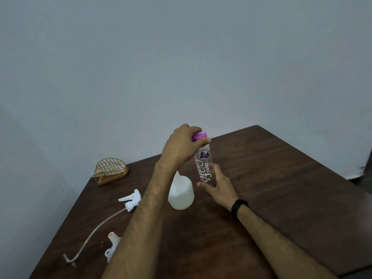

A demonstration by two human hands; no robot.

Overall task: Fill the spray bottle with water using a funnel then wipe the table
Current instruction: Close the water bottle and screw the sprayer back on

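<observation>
Left hand [182, 144] on top: fingers curled over the purple cap [199, 136] of the clear water bottle [205, 168], thumb tip pressed under the cap's rim. Right hand [218, 185] lower down, fingers wrapped round the base of that bottle from behind, thumb out in front of it, a black band [238, 208] on the wrist. The bottle stands upright near the middle of the brown table [281, 178], printed lettering facing the camera. Just beside it, toward the left, the white spray bottle [181, 195] with no head on it, partly behind the left forearm. Its trigger head [130, 199] lies near the table's left edge, the long dip tube [92, 234] trailing toward the near left corner. The white funnel [112, 245] lies close to the near edge, half hidden by the forearm. A gold wire holder [110, 171] sits at the far left corner.
</observation>
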